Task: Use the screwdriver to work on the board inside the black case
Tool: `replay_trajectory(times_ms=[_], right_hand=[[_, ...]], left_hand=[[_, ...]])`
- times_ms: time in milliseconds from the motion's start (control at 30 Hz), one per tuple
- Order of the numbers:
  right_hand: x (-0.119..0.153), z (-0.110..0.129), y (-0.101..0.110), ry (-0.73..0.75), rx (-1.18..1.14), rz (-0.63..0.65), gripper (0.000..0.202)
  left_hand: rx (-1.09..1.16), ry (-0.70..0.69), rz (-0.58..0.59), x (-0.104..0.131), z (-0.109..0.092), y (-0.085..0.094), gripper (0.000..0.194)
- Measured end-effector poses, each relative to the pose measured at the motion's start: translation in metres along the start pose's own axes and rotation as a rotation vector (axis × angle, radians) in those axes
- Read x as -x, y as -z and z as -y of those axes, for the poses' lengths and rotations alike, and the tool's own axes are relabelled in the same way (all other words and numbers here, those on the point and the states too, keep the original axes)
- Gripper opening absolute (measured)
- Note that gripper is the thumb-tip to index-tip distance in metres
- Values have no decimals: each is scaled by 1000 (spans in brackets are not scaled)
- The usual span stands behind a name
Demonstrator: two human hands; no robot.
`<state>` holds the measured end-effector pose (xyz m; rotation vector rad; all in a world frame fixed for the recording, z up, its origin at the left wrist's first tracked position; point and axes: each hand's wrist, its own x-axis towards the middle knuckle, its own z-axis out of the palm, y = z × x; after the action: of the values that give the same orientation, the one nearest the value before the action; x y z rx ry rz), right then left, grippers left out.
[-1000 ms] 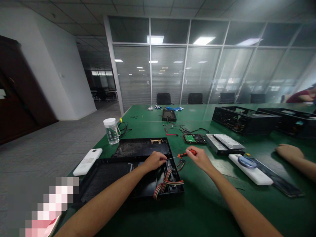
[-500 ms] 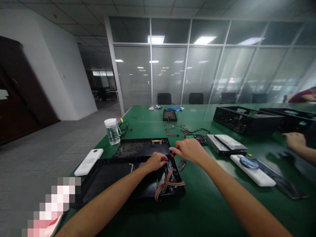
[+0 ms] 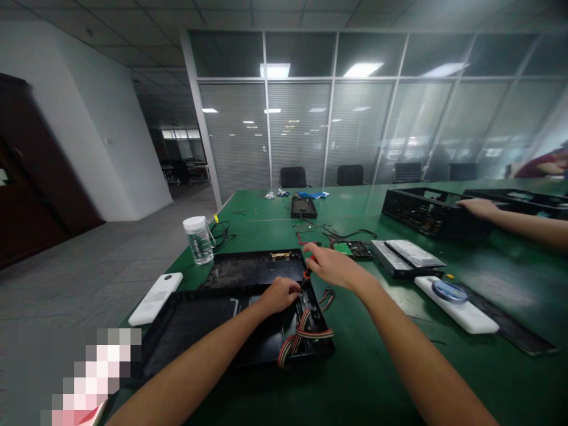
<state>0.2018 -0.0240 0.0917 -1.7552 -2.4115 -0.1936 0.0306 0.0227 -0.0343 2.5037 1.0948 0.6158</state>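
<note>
My right hand (image 3: pixel 332 266) grips a screwdriver (image 3: pixel 307 273) with a red-orange handle. The tool points down at the right rear part of a black panel (image 3: pixel 197 322). Beside its tip, my left hand (image 3: pixel 279 294) is closed in a pinch; what lies between the fingertips is hidden. A striped bundle of cables (image 3: pixel 296 340) hangs over the panel's right end. Directly behind lies a second black panel (image 3: pixel 244 269) with a brass-coloured strip (image 3: pixel 281 255) along its far edge.
Left stand a water bottle (image 3: pixel 198 239) and a white device (image 3: pixel 156 299). On the right are drives (image 3: pixel 406 257), another white device (image 3: pixel 457 305), a dark strip (image 3: pixel 510 322) and a computer case (image 3: pixel 437 213). A co-worker's hand (image 3: pixel 481 208) is on the case.
My right hand has shifted slightly, and the screwdriver stands more upright. My left hand stays almost in place. The co-worker's hand has moved up and left onto the computer case.
</note>
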Motion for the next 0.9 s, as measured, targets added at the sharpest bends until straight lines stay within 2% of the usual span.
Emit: replay_trajectory(times_ms=[133, 233, 367, 500, 633, 767, 900], right_hand=[[-2, -5, 1, -48, 36, 13, 48], [0, -4, 3, 49, -36, 10, 40], [2, 0, 4, 6, 17, -26, 47], [3, 1, 2, 66, -24, -21, 38], [3, 0, 1, -29, 63, -64, 48], [3, 2, 2, 33, 29, -40, 43], [5, 6, 4, -1, 55, -29, 45]], left_hand=[[-7, -9, -2, 0, -1, 1, 15], [-11, -1, 1, 1, -2, 1, 16], [-2, -20, -3, 2, -3, 2, 18], [-16, -27, -4, 2, -3, 1, 18], [-23, -17, -14, 2, -2, 0, 18], [-23, -9, -18, 2, -2, 0, 17], [-28, -9, -4, 3, -4, 3, 17]])
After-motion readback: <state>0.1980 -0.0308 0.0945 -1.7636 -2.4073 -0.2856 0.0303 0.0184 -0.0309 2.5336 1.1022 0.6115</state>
